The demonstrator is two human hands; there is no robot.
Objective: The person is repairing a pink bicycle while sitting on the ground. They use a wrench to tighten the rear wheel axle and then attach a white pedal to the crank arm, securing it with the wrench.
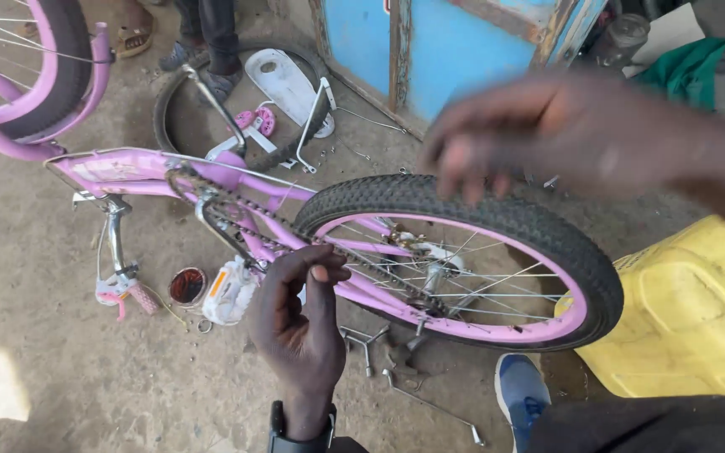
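- While the pink bicycle [237, 180] lies upside down on the dirt floor [86, 369], the left hand [299, 323] has its grip pinched on the chain [354, 264], thumb and fingertips pressed together just beside the frame.
- The right hand [564, 130] is blurred above the rear tyre [480, 210]; its fingers hang spread over the tread, and whether they touch it I cannot tell.
- The rear wheel's pink rim [497, 327] sits right of the left grip, below the right one.
- A white pedal [228, 289] and a small round tin [187, 286] lie left of the left grip.
- A yellow jerrycan [690, 319] stands beyond the tyre, right of both grips.
- Metal spanners [430, 403] lie on the floor beside a blue shoe [520, 390].
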